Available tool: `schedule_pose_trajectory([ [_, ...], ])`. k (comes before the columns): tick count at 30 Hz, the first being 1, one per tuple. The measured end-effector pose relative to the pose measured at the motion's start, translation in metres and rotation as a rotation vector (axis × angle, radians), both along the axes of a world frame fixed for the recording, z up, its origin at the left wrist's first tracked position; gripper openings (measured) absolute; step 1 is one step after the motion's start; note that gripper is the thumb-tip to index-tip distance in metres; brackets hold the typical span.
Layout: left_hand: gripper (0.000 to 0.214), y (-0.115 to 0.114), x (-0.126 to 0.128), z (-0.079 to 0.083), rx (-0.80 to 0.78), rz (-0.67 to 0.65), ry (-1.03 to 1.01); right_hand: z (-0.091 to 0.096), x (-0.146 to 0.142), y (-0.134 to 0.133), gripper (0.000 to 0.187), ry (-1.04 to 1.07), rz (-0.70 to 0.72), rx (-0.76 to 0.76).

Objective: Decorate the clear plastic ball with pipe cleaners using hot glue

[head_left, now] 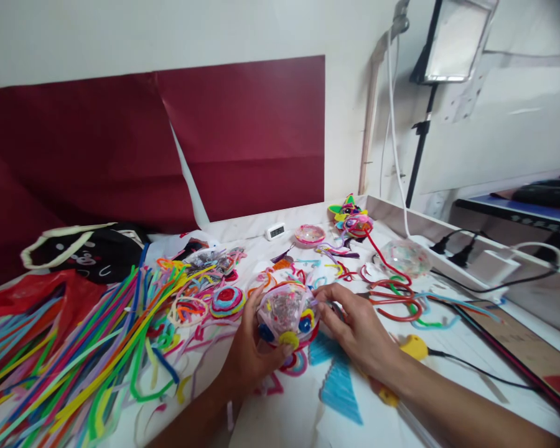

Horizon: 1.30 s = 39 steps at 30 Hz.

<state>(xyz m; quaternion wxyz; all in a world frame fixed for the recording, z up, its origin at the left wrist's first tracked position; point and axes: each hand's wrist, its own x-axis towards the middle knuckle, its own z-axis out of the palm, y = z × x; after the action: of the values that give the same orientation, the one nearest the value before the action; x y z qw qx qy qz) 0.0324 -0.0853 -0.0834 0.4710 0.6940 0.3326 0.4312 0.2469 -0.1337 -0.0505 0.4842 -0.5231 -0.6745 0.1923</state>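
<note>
- My left hand curls around the clear ball from below; my right hand sets its fingertips against the ball's right side.
- A few coloured coils sit on it; most of the shell looks bare.
- Loose sticks lie left of my hands.
- A second ball waits beyond my right hand.

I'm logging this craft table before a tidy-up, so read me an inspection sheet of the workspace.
Surface: white table, mostly covered.
Job's things: decorated clear ball, held over the table.
Clutter: pipe cleaners, coiled discs, second clear ball, black bag, yellow tool.
Grips: left hand wraps the ball; right hand fingertips touch its side.
Cables: black cable from yellow tool; white cable up wall.
Surroundings: dark red paper on wall; light panel on stand.
</note>
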Motion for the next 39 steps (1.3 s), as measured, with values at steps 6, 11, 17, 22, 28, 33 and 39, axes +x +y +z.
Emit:
schedule_pose_trajectory([
  [6,0.1,-0.0014,-0.0008,0.0002,0.011,-0.003,0.057,-0.0017,0.0,0.0,0.009,-0.008,0.012,0.003],
  [11,0.101,-0.0024,-0.0038,-0.002,0.023,-0.018,0.066,-0.0005,-0.0004,0.0006,0.009,-0.004,0.024,0.015],
  [17,0.097,-0.0031,-0.0038,-0.002,0.016,-0.009,0.067,-0.0014,-0.0014,0.001,0.009,-0.011,0.03,0.035],
  [22,0.097,-0.0046,0.0003,0.0029,-0.017,0.016,0.065,-0.0036,-0.0012,0.0014,0.009,-0.022,0.023,0.046],
  [28,0.095,-0.0056,0.0024,0.0041,-0.046,0.002,0.024,-0.0058,-0.0015,0.0014,0.009,-0.034,0.017,0.048],
  [33,0.094,-0.0065,0.0029,0.0048,-0.043,0.031,0.03,-0.0038,-0.0035,0.0005,0.01,-0.047,0.013,0.05],
  [39,0.096,-0.0065,0.0014,0.0023,-0.034,0.022,0.042,-0.0011,-0.0024,-0.0012,0.01,-0.049,0.015,0.047],
])
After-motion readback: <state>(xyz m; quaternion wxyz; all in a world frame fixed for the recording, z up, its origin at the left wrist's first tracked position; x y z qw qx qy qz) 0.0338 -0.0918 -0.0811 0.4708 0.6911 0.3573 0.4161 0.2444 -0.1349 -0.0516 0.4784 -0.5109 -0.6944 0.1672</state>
